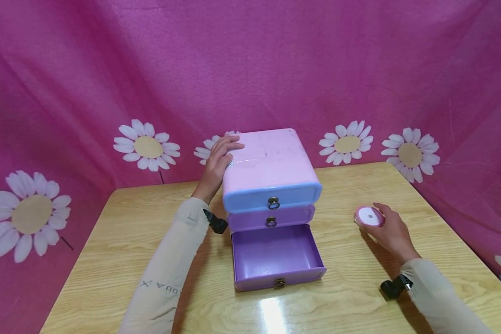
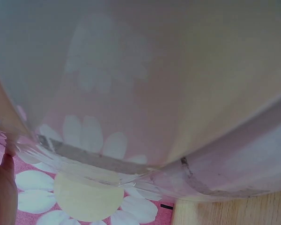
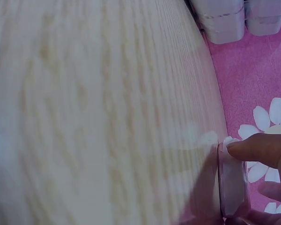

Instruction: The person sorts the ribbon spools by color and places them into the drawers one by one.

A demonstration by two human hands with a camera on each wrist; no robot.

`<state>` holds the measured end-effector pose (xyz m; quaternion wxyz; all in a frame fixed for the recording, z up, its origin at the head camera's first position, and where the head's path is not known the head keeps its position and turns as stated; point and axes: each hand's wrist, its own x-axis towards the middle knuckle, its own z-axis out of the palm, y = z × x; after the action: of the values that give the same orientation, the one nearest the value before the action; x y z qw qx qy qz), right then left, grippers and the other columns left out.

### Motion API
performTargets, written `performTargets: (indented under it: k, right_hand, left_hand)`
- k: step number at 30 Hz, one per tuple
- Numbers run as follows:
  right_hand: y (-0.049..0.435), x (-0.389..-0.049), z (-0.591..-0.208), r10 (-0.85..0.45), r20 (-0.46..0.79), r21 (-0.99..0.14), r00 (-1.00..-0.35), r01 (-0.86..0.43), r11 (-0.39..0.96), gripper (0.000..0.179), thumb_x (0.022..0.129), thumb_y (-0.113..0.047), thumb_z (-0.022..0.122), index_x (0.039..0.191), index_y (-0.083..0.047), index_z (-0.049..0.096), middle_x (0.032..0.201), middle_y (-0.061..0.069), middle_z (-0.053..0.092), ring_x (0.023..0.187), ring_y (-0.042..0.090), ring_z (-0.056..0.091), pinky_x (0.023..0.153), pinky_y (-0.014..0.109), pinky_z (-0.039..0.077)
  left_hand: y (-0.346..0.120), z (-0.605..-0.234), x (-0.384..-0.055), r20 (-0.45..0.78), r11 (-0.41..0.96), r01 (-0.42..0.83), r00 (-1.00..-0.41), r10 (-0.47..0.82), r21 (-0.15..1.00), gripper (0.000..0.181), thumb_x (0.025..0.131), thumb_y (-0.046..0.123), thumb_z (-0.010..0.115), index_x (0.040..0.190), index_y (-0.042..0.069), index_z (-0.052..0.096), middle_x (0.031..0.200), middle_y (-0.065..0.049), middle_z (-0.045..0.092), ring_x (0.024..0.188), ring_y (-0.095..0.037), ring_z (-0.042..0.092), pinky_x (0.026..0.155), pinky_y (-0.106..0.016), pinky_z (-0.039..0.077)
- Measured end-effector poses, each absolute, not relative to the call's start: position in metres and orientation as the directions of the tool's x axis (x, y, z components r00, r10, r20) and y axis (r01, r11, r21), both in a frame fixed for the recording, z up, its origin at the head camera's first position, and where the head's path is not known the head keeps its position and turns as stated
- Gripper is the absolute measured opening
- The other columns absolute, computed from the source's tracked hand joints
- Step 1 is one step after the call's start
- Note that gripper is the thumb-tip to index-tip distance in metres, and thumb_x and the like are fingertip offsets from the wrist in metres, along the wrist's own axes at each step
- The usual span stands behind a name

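Observation:
A small drawer unit (image 1: 271, 160) with a pink top stands mid-table, its blue top drawer (image 1: 250, 199) and purple middle drawer (image 1: 250, 221) pushed in. The purple bottom drawer (image 1: 271, 253) is pulled out, its floor showing. My left hand (image 1: 219, 162) rests on the unit's upper left edge, fingers lying over the top; in the left wrist view the unit's glossy side (image 2: 131, 70) fills most of the picture. On the right, my right hand (image 1: 392, 232) grips a pink ribbon roll (image 1: 369, 216) with a white label, thumb and fingers around its rim, at the tabletop.
The wooden table (image 1: 150, 232) has its back edge against a magenta curtain (image 1: 250, 60) printed with white daisies. Small ring pulls (image 1: 273, 202) stick out from the drawer fronts. Black cameras (image 1: 394, 286) are strapped to both wrists.

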<state>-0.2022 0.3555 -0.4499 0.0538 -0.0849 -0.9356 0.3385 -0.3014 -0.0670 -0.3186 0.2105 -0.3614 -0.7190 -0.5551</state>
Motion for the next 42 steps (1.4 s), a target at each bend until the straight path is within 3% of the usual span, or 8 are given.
performTargets:
  k: [7,42]
  right_hand:
    - [0.3556,-0.1999,-0.4491,0.203,0.011,-0.642,-0.979,0.149,0.753,0.088,0.079,-0.045,0.063,0.140,0.001,0.019,0.133,0.033,0.030,0.114,0.048,0.035,0.090,0.060,0.034]
    - [0.3551,-0.1939,-0.4436,0.210,-0.021,-0.650,-0.977,0.173,0.740,0.092,0.078,-0.050,0.061,0.139,0.005,0.019,0.133,0.034,0.030,0.113,0.048,0.036,0.089,0.059,0.036]
  left_hand:
    - [-0.0664,-0.3179,-0.3020,0.682,0.133,0.733,-0.672,0.288,0.667,0.033,0.085,-0.003,0.036,0.110,-0.006,0.057,0.130,-0.021,0.043,0.135,-0.023,0.017,0.109,-0.037,0.007]
    - [-0.0667,-0.3193,-0.3023,0.679,0.134,0.730,-0.676,0.286,0.670,0.032,0.086,-0.004,0.036,0.111,-0.007,0.057,0.131,-0.022,0.043,0.134,-0.024,0.017,0.109,-0.035,0.007]
